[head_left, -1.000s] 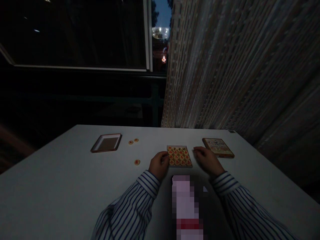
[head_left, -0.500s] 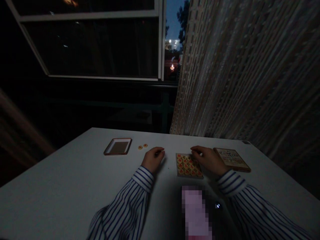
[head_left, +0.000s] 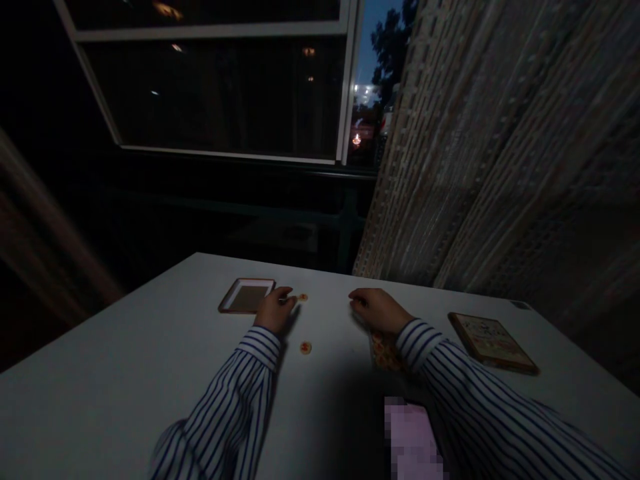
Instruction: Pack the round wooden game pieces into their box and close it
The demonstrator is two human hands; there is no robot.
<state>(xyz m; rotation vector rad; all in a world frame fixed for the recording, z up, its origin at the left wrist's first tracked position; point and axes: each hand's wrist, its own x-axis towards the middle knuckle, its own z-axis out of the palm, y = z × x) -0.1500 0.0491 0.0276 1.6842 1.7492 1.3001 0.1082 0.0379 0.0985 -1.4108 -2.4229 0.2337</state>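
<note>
My left hand (head_left: pixel 274 312) is beside the right edge of a shallow open tray (head_left: pixel 223 307), thumb and forefinger slightly apart. Its fingertips are at a small round piece, partly hidden; another round piece (head_left: pixel 303 297) lies just to the right. Nearer to me, one more round piece with a red mark (head_left: pixel 305 347) lies on the table. My right hand (head_left: pixel 379 309) is closed, its fingertips together; anything between them is too dark to make out. Beneath its wrist and sleeve shows part of a square set of round pieces (head_left: pixel 385 353).
A flat box or lid with a printed face (head_left: pixel 494 340) lies on the right of the white table (head_left: pixel 165 353). Near the front is a phone (head_left: pixel 417 440), its screen partly blurred. Behind the table are a window and a string curtain (head_left: pixel 425 167).
My left hand has moved left to the small round pieces by the tray. My right hand has moved left and forward from the set. One round piece now lies on the table between the hands.
</note>
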